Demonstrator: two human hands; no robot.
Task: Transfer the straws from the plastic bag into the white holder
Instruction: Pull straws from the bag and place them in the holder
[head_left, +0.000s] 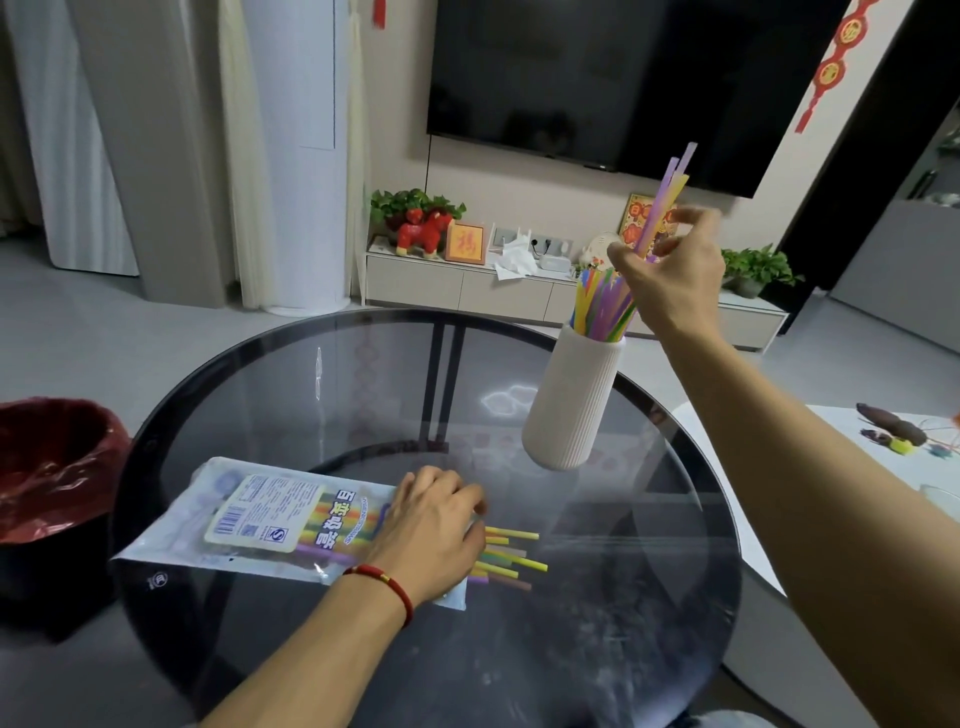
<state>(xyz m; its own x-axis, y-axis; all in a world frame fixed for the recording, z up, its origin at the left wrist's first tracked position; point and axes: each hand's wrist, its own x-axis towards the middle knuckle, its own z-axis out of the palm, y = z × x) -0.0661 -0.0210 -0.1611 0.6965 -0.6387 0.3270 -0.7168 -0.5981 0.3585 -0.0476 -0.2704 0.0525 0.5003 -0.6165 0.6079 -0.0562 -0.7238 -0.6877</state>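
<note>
The plastic straw bag (249, 525) lies flat on the round glass table (363, 374), its open end to the right. Several coloured straws (511, 558) stick out of that end. My left hand (431, 535) presses down on the bag's mouth, fingers over the straws. The white ribbed holder (569, 400) stands upright at the table's far right and holds several coloured straws (600, 304). My right hand (670, 270) is raised just above the holder's rim, pinching a few purple and yellow straws (667, 192) that point up and right.
A bin lined with a red bag (52, 467) stands left of the table. A white surface with small objects (893, 431) adjoins the table on the right. A low TV cabinet (467, 286) runs behind.
</note>
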